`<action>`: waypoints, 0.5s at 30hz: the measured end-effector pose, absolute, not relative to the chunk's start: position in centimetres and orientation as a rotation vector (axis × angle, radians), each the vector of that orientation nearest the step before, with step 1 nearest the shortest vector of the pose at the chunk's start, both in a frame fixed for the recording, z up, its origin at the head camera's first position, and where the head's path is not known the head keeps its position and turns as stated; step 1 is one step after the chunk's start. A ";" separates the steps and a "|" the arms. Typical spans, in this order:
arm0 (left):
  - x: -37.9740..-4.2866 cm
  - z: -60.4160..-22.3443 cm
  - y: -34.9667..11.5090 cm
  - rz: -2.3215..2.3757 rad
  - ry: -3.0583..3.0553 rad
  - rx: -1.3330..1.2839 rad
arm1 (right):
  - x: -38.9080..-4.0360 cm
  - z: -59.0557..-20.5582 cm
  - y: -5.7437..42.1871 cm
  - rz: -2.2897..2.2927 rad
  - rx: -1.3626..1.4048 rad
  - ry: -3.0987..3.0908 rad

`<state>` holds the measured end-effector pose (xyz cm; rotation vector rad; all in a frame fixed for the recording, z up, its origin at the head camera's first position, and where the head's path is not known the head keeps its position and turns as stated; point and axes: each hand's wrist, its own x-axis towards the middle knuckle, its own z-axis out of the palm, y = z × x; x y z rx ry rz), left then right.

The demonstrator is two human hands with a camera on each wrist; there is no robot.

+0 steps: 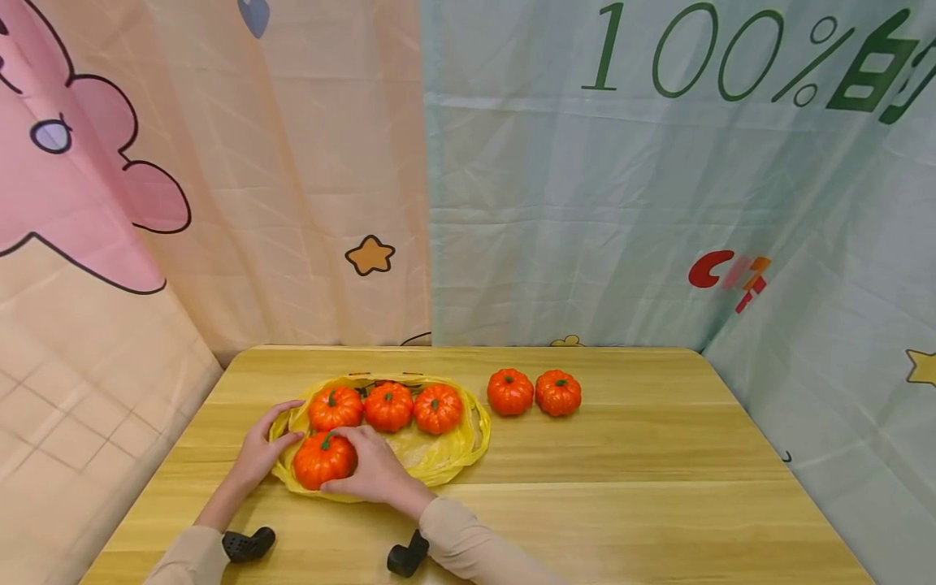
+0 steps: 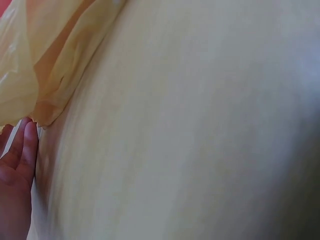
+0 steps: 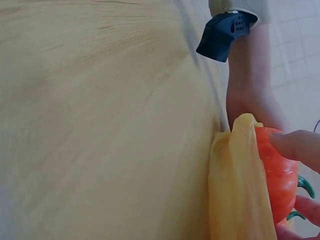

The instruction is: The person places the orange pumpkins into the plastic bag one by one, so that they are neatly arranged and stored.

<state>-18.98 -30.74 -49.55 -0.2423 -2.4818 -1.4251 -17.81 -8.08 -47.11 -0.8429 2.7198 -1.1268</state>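
Note:
My right hand (image 1: 376, 470) grips an orange pumpkin (image 1: 322, 463) at the near left of an opened yellow plastic bag (image 1: 475, 455). Its thumb is on the near side, the fingers by the green stem. In the right wrist view, the thumb presses on this shiny pumpkin (image 3: 277, 175), right beside the bag's wall (image 3: 235, 185). At the bag's left rim is my left hand (image 1: 256, 457), thumb and fingers spread apart. The left wrist view has its straight fingers (image 2: 29, 150) at the bag's edge (image 2: 50, 107). Three more pumpkins, one of them in the middle (image 1: 388, 409), sit in a row along the bag's far side.
Two pumpkins stand side by side on the wooden table (image 1: 621, 504), right of the bag: one nearer it (image 1: 509, 393), one farther right (image 1: 559, 395). Black wrist mounts (image 1: 249, 544) stick out from both sleeves. Printed curtains (image 1: 548, 227) hang behind the table and at its sides.

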 end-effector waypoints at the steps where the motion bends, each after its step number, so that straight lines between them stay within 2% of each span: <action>1: -19.0 -49.6 -30.7 -1.426 -2.480 -0.243 | -17.8 -47.0 -7.9 -1.124 -0.853 2.724; 15: -19.2 -49.7 -30.9 -1.416 -2.499 -0.206 | -17.5 -45.7 -4.4 -1.186 -0.947 2.789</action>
